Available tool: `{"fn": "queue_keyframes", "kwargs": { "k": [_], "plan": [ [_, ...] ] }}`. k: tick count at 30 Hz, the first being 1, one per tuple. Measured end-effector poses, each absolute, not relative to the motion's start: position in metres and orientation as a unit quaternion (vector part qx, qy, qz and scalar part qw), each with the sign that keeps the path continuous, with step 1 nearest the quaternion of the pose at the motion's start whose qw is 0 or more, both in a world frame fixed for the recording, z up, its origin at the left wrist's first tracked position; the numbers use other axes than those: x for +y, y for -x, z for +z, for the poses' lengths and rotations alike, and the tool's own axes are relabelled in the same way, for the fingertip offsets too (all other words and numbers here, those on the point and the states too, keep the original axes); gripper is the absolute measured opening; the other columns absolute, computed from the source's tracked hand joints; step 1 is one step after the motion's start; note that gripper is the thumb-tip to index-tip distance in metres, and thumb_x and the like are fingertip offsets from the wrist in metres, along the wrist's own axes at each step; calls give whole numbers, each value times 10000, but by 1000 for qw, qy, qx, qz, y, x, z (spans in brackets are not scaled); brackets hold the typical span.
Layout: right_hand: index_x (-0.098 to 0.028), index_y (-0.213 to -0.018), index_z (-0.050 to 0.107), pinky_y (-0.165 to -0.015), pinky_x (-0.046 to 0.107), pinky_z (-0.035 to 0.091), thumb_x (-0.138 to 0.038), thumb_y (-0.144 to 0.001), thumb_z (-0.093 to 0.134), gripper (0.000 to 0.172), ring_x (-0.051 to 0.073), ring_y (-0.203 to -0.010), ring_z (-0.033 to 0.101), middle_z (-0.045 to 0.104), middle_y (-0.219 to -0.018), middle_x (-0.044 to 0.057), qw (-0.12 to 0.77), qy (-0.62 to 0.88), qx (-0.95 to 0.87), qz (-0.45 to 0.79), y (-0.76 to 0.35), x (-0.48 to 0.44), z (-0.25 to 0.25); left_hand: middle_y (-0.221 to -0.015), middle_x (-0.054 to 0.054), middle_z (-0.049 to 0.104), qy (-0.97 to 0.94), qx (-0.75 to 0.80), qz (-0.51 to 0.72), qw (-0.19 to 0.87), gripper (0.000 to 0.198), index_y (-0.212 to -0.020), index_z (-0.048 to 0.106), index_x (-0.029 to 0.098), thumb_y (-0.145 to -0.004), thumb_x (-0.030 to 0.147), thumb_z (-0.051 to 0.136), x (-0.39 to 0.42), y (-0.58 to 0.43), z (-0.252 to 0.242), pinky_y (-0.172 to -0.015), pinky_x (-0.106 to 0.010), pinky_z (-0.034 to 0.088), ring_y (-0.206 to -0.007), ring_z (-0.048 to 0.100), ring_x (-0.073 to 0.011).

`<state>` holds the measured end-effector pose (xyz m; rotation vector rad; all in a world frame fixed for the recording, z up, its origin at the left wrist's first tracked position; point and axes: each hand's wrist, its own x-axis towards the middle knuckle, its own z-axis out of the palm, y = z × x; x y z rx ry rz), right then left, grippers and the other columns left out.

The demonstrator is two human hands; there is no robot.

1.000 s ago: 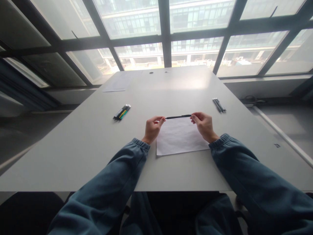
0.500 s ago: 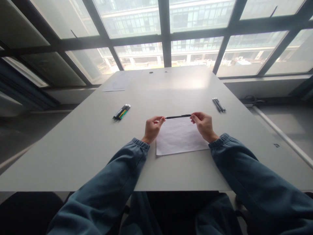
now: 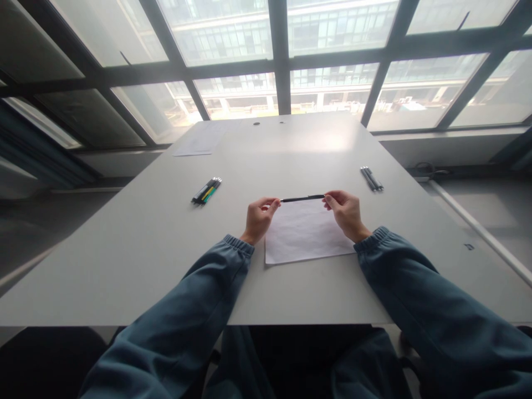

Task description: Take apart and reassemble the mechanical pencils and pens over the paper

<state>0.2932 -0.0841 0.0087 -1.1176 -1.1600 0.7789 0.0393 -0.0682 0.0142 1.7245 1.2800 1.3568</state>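
Note:
A black pen (image 3: 302, 198) is stretched level between my two hands, above the far edge of a white sheet of paper (image 3: 307, 235). My left hand (image 3: 260, 218) pinches its left end between thumb and fingers. At the other end, my right hand (image 3: 344, 212) is closed on the pen in the same sort of pinch. The paper lies flat on the table, partly covered by both hands.
On the white table (image 3: 137, 266), a bundle of several pens (image 3: 206, 192), some green and yellow, lies to the left. Several dark pens (image 3: 371, 179) rest on the right. More papers (image 3: 197, 138) lie at the far left corner. Windows (image 3: 241, 94) stand beyond the far edge.

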Motion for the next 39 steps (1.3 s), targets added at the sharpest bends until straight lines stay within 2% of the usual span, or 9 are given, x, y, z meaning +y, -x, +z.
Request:
{"fn": "queue_keyframes", "kwargs": {
  "k": [39],
  "plan": [
    [-162,-853,724,-564,293,519,-368,-811,746,212,150,-600,632,727,-720,46,632,479,-510,333,-293,-84,9,-861,-79,777,-650,483,507,295,308,-857,783,169,-890,457,679,-69,-40,16,-739,-303,501,-862,715,-213]
  ]
}}
